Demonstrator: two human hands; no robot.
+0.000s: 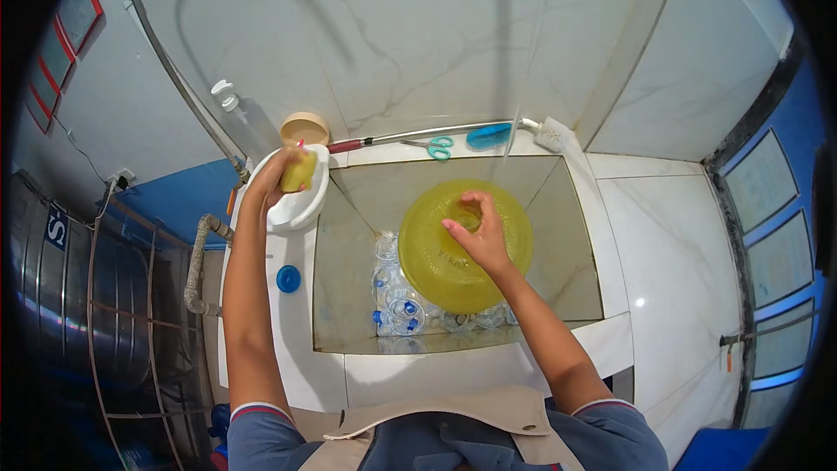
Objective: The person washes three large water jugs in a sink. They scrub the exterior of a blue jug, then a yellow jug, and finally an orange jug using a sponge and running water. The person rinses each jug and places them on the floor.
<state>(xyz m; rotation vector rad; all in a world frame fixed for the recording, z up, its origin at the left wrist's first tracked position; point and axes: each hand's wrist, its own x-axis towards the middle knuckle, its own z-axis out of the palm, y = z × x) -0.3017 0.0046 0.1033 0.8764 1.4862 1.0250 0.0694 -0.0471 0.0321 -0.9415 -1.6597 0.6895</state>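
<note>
My left hand [274,176] grips a yellow sponge [299,171] over a white plastic basin [314,199] on the left rim of the tiled sink [556,255]. A large translucent yellow-green water container [431,235], round and bearing raised lettering, stands in the sink. Around its mouth curve the thumb and fingers of my right hand [480,226]; whether they press on the neck I cannot tell. Under and beside the container lie several clear plastic bottles [400,304], some with blue caps. A blue round lid [288,279] rests on the left ledge.
Along the back ledge are a long-handled brush [552,135], teal-handled scissors [439,148] and a blue scrub brush [489,136]. A pump bottle [242,121] and a beige round tub [305,129] stand at the back left. A pipe [196,261] runs beside the left ledge.
</note>
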